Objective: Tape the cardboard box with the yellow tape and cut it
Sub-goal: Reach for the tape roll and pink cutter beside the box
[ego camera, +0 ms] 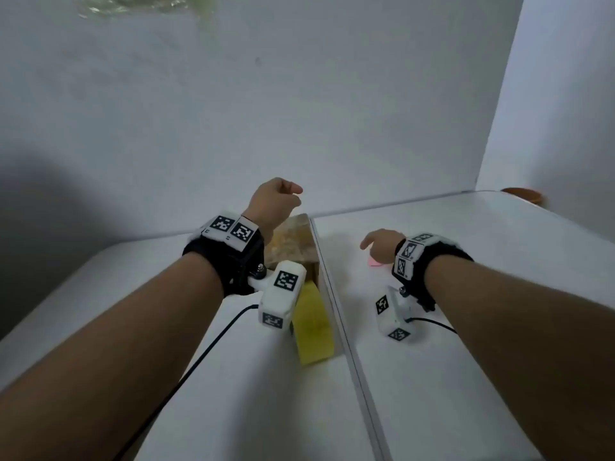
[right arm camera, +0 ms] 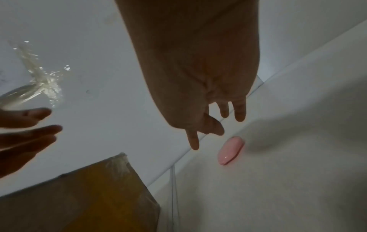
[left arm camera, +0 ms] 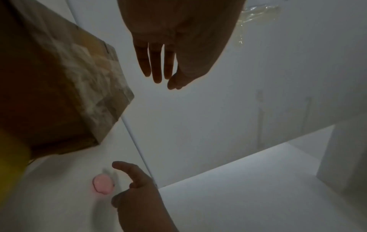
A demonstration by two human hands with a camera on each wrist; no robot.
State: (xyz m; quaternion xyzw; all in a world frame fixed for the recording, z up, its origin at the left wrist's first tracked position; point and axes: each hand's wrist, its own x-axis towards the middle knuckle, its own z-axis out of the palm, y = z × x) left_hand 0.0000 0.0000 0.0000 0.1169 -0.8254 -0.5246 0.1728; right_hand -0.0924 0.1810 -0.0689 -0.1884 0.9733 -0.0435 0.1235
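Observation:
The cardboard box (ego camera: 293, 242) stands on the white table against the seam between two tabletops. A strip of yellow tape (ego camera: 314, 331) runs along its near side. My left hand (ego camera: 286, 194) hovers above the box's far end with straight, relaxed fingers (left arm camera: 157, 67) and holds nothing. A small pink oval object (ego camera: 376, 262) lies on the table right of the box. Just above it hangs my right hand (ego camera: 372, 242), its fingers (right arm camera: 193, 141) loosely spread and empty. The pink object (right arm camera: 230, 150) lies just off its fingertips, and the box (right arm camera: 89, 196) is to its left.
White walls close the table at the back and right. A wad of clear tape (ego camera: 133, 5) sticks high on the back wall. A brown round thing (ego camera: 520, 195) sits at the far right corner. The seam (ego camera: 336, 311) runs front to back.

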